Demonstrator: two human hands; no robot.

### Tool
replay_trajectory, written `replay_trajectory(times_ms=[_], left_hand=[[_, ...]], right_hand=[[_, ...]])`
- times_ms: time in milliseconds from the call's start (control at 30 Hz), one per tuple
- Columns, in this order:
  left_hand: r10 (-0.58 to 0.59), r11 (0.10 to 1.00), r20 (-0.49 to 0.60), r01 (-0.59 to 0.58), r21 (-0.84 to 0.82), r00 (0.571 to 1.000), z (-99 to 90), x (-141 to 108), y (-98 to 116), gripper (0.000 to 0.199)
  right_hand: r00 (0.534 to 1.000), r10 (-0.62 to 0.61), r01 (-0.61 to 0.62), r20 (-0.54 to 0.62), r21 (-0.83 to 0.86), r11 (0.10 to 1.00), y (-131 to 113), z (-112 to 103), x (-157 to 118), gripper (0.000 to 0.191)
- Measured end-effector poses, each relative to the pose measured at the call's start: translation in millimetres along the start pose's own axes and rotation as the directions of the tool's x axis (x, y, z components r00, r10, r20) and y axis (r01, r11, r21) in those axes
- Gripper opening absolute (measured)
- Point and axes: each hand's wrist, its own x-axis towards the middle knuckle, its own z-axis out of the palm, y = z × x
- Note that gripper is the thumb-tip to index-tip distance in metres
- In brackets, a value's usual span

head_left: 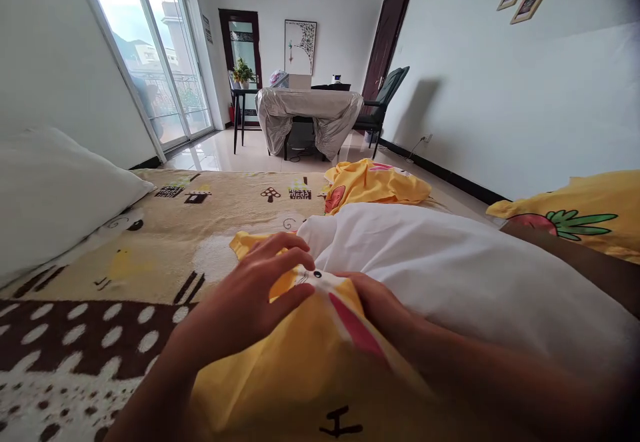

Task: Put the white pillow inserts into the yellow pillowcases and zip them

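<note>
A yellow pillowcase (280, 375) with a printed rabbit lies bunched close in front of me, its pink ear and one eye showing. My left hand (250, 289) arches over its upper part, with thumb and curled fingers around a raised fold of the cloth. At the rabbit's head, my right hand (383, 302) grips the pillowcase from the right side; its fingertips are hidden by the fabric. A plump white pillow (440, 262) stretches to the right, beside and behind my right hand. Its near left end meets the pillowcase.
Beneath lies a beige and brown patterned blanket (165, 235). Another white pillow (55, 195) rests at left. Crumpled yellow cloth (380, 185) lies beyond, and yellow carrot-print fabric (600, 212) is at right. A covered table (310, 105) and a dark chair (383, 102) stand farther off.
</note>
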Motion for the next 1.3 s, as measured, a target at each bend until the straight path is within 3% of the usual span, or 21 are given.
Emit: replay_trajectory(times_ms=[100,200,300,433,600,667,733,800,900,967,1000,1067,1167,1300], left_hand=[[-0.026,1.0,-0.033,0.026,-0.012,0.999,-11.0,-5,-1,0.019],[-0.036,0.999,-0.023,0.035,-0.021,0.999,-16.9,-10,4,0.019],[-0.032,0.999,-0.008,0.032,-0.01,0.999,-17.2,-13,9,0.018],[-0.037,0.999,0.092,0.035,0.033,0.995,-14.4,-17,7,0.024],[-0.009,0.998,0.23,-0.004,0.055,0.973,-3.8,-15,-4,0.078],[-0.006,0.996,0.236,-0.016,0.093,0.972,5.1,-10,-7,0.089],[-0.01,0.988,0.208,-0.022,0.151,0.978,13.7,-4,-10,0.077],[-0.032,0.982,0.176,-0.002,0.19,0.984,18.3,2,-14,0.052],[-0.092,0.974,0.127,0.063,0.219,0.988,14.3,4,-23,0.019],[-0.126,0.964,0.067,0.106,0.246,0.99,7.5,3,-30,0.011],[-0.131,0.959,0.023,0.121,0.255,0.991,4.4,2,-33,0.011],[-0.128,0.955,-0.082,0.145,0.258,0.988,0.9,1,-39,0.011],[-0.075,0.949,-0.301,0.162,0.272,0.951,3.6,3,-42,0.008],[0.092,0.94,-0.523,0.099,0.326,0.847,12.2,7,-35,0.004]], right_hand=[[0.992,0.04,-0.068,0.116,0.242,0.968,7,3,-8,0.066],[0.987,0.057,-0.069,0.148,0.078,0.995,6,3,-11,0.045],[0.995,0.104,-0.104,0.008,0.006,0.995,-2,-6,-7,0.038],[0.943,0.114,-0.046,-0.313,0.218,0.975,-18,-28,3,0.033],[0.87,0.088,0.038,-0.485,0.244,0.969,-35,-60,11,0.015],[0.855,0.056,0.065,-0.516,0.213,0.975,-39,-70,12,0.013],[0.836,0.016,0.085,-0.548,0.158,0.984,-39,-80,13,0.014],[0.823,-0.038,0.083,-0.567,0.055,0.995,-37,-88,16,0.019],[0.818,-0.164,0.057,-0.551,-0.207,0.977,-30,-97,22,0.023],[0.802,-0.297,0.022,-0.518,-0.471,0.882,-27,-97,25,0.024],[0.782,-0.385,0.009,-0.489,-0.61,0.792,-27,-94,26,0.027],[0.721,-0.577,-0.003,-0.383,-0.835,0.55,-29,-79,24,0.037],[0.631,-0.759,0.041,-0.162,-0.97,0.241,-37,-40,10,0.035],[0.671,-0.737,0.184,0.078,-0.981,0.064,-42,21,-6,0.043]])
